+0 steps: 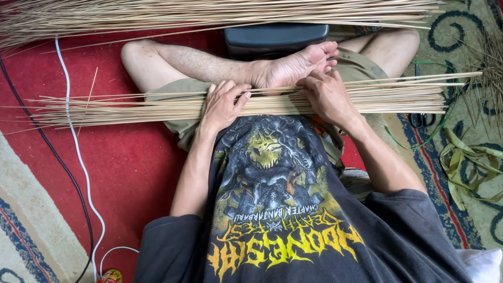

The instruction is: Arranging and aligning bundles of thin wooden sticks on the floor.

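Sticks bundle (157, 105) across lap | left hand (222, 105) flat on top, open | right hand (327, 97) curled over it

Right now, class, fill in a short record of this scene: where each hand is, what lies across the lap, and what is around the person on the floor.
Left hand: left hand lies flat on the bundle of thin sticks, fingers spread
Right hand: right hand presses on the same bundle, beside the bare foot
Bundle: lies crosswise over the lap
More sticks: a larger pile ahead
Floor: red carpet
Left side: white cable and black cable
Right side: scissors, green strips
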